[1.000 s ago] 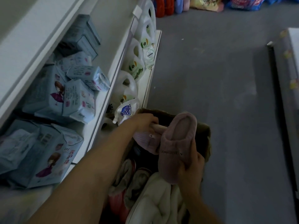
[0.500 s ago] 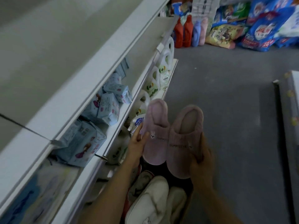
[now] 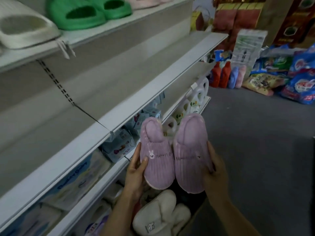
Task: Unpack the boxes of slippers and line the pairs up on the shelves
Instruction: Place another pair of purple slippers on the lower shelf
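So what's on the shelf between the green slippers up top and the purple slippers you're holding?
Nothing shows there. In the head view, the middle shelf between the green slippers and the purple slippers is bare.

Slippers in hands (image 3: 173,155) – lilac, ribbed, bunny motif; shelf sandals (image 3: 88,12) – green; boxed slippers (image 3: 156,213) – cream.

Top shelf (image 3: 102,34) w/ green slippers (image 3: 88,10) & white slipper (image 3: 25,31); middle shelf (image 3: 71,101) bare.
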Demonstrator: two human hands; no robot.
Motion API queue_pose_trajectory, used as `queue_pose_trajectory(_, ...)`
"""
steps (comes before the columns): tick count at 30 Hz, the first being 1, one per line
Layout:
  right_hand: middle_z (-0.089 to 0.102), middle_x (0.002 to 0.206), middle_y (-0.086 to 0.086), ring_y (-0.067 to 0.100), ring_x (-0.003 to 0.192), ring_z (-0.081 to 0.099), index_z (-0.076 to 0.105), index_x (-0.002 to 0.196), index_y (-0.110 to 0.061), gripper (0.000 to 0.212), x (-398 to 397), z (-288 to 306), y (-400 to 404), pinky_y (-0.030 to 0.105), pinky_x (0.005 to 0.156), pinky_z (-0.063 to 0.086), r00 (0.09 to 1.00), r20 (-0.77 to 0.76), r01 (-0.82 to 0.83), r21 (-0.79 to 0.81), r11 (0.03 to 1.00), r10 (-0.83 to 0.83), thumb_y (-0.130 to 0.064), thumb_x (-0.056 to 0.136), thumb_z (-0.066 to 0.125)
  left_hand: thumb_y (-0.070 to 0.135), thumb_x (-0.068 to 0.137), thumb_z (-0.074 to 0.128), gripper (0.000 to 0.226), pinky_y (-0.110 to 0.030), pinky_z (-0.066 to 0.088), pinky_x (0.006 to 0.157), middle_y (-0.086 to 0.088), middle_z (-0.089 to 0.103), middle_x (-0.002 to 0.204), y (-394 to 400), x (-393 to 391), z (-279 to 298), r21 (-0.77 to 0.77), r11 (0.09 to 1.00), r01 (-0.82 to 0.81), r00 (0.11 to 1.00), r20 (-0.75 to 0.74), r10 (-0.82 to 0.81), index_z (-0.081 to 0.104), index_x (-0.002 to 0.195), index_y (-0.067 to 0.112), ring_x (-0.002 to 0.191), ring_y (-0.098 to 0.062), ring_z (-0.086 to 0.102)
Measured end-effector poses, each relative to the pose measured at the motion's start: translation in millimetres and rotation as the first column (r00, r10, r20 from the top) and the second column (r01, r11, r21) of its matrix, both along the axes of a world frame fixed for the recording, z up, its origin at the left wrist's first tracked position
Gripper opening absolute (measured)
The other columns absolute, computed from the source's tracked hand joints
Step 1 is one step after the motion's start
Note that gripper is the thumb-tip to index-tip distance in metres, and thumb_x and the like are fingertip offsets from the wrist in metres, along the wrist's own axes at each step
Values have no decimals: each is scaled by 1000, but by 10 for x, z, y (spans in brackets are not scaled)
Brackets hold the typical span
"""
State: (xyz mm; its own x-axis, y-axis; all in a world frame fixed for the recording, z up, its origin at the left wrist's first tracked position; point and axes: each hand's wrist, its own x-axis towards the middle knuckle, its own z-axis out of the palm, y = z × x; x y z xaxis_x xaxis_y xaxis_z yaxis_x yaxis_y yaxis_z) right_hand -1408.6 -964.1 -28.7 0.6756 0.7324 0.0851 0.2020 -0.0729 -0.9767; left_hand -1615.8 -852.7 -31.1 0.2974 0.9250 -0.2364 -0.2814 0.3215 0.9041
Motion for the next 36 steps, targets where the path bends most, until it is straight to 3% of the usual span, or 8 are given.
queue_pose_trajectory(3, 56, 130, 0, 7, 113, 57, 45, 143, -35, 88, -149, 361, -100, 29, 99, 46, 996, 10, -86, 106, 991, 85, 22, 76, 46, 7, 94, 57, 58, -45, 51, 101, 3, 62, 138, -255, -163, 271, 17, 999, -49, 998, 43, 49, 47, 145, 34, 125, -21, 61)
queue_pose_trajectory(6, 55, 131, 0, 13, 123, 53, 44, 145, -29, 66, -330, 680, -119, 35, 102, 44, 984, 57, -175, 198, 964, 167, -3, 85, 53, 5, 94, 56, 58, -38, 56, 93, 4, 63, 136, -415, -364, 545, 34, 992, -125, 990, 77, 122, 48, 145, 33, 122, -20, 62)
queue_pose_trajectory(12, 52, 134, -1, 13, 129, 48, 45, 142, -44, 81, -941, 1235, -69, 45, 112, 39, 965, 53, -264, 232, 936, 258, 10, 82, 54, 7, 93, 58, 58, -30, 57, 88, 5, 62, 138, -564, -1126, 1119, 133, 958, -255, 964, 111, 242, 49, 144, 33, 124, -16, 61)
queue_pose_trajectory(16, 50, 137, -2, 8, 129, 47, 44, 143, -41, 81, -1572, 1492, -55, 44, 111, 40, 926, 35, -371, 254, 893, 375, 13, 84, 53, 16, 86, 63, 61, -42, 49, 103, 6, 60, 140, -792, -1884, 1417, 144, 923, -356, 930, 147, 336, 50, 142, 39, 130, -20, 56)
queue_pose_trajectory(18, 50, 137, -5, 6, 129, 47, 46, 142, -43, 78, -1979, 1584, -83, 41, 111, 40, 902, -15, -411, 271, 871, 431, 12, 86, 54, 15, 88, 61, 61, -43, 53, 98, 8, 62, 137, -961, -2271, 1532, 136, 905, -403, 910, 165, 380, 49, 143, 39, 126, -20, 59)
queue_pose_trajectory(21, 54, 134, -7, 5, 127, 49, 50, 137, -44, 74, -2561, 1650, -106, 41, 111, 41, 860, -94, -454, 309, 836, 502, 10, 87, 57, 15, 88, 60, 63, -36, 59, 83, 8, 64, 135, -1248, -2778, 1661, 147, 874, -464, 884, 147, 444, 47, 145, 37, 119, -19, 64)
queue_pose_trajectory(29, 54, 139, -6, 11, 129, 51, 53, 130, -46, 74, -3729, 1586, -68, 43, 113, 38, 690, -114, -664, 291, 688, 714, 12, 85, 56, 14, 91, 59, 59, -41, 54, 96, 1, 63, 137, -1883, -3806, 1635, 139, 754, -641, 767, 94, 635, 48, 144, 36, 124, -23, 61)
queue_pose_trajectory(36, 57, 132, -8, 9, 123, 54, 53, 129, -50, 76, -4483, 1488, -218, 38, 110, 42, 562, -100, -798, 196, 570, 821, 11, 85, 54, 18, 88, 63, 61, -41, 56, 95, 3, 65, 134, -2409, -4366, 1582, 125, 632, -765, 640, 38, 767, 50, 144, 36, 120, -21, 64)
